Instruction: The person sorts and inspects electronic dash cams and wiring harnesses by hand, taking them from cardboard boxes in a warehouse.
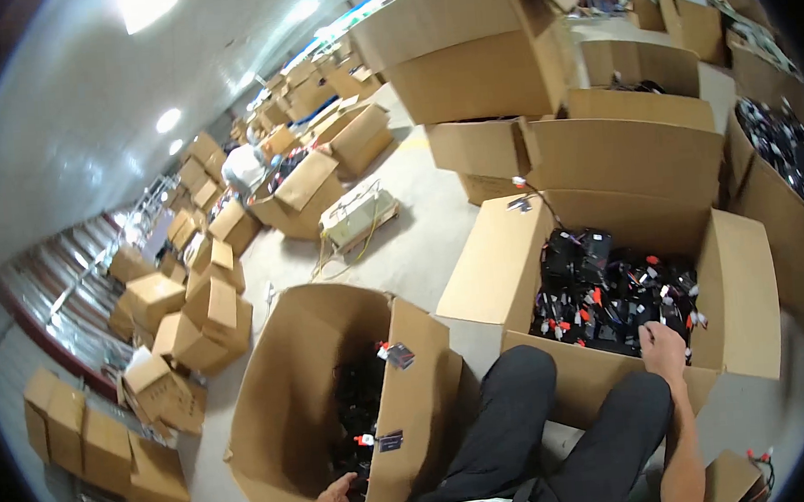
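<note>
Black devices [593, 256] filled much of the right box [583, 374] and lay low in the left box [281, 390], so handling looked unfinished, the left hand [332, 501] reaching into the latter, the right hand [665, 352] curled at the former, either grip unclear.

Warehouse or sorting floor by the look of it: open brown cardboard cartons [467, 46] all around, more heaped in the background, one holding small black cabled parts [594, 261] with red and white plugs; smooth pale-grey floor [417, 241], ribbed metal wall [39, 290], bright white ceiling lights [148, 6]
</note>
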`<state>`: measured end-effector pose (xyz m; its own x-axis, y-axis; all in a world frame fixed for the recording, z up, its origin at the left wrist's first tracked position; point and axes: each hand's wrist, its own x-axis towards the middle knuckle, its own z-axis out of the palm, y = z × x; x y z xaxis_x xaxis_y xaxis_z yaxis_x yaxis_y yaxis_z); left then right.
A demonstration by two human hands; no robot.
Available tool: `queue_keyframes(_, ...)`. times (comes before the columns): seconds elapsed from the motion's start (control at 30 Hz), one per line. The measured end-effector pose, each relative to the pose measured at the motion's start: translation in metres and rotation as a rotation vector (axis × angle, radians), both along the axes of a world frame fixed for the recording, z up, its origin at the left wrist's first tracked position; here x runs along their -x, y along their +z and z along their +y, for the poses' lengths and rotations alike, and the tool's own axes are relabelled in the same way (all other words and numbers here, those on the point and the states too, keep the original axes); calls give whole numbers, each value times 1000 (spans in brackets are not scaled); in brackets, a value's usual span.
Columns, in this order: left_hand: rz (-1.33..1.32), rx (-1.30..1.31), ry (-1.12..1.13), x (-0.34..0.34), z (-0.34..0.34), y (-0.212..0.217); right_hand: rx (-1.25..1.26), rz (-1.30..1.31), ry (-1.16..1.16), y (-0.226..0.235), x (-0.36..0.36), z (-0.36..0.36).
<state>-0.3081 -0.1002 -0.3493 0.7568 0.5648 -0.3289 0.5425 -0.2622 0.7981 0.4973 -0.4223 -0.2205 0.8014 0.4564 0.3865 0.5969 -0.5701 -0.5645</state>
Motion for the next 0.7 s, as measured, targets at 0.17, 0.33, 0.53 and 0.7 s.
queue_keyframes(0.17, 172, 459, 1315, -165, 11, 129, 82, 21, 39, -9, 0, -15)
queue_keyframes(0.33, -791, 204, 1091, -183, 34, 238, 32, 106, 110, -8, -3, -13)
queue_keyframes(0.53, -940, -146, 872, -285, 5, 407, 9, 175, 216, -5, -7, -1)
queue_keyframes(0.7, -1144, -386, 880, -312, 16, 490, -70, 237, 234, -20, -20, -9)
